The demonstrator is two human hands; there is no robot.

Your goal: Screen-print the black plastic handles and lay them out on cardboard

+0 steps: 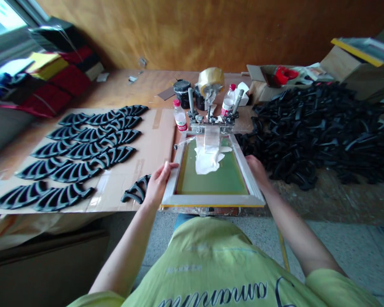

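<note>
A screen printing frame [213, 199] with pale metal rails and a green mesh lies in front of me. My left hand [159, 181] is at its left rail, fingers closed against the edge. At the opposite rail is my right hand [257, 168], its fingers mostly hidden behind the frame. A patch of white ink [207, 161] spreads over the far half of the mesh, below a wide translucent blade [212, 137]. That blade hangs from a metal clamp stand [213, 123]. Just left of my left hand, a black curved ribbed part [137, 189] rests on cardboard.
Rows of black ribbed parts [73, 166] cover the cardboard sheet [153, 153] on the left. To the right is a heap of black parts [320, 132]. Behind the frame stand red-capped bottles [180, 116], a black tub [183, 94] and a tape roll [211, 76].
</note>
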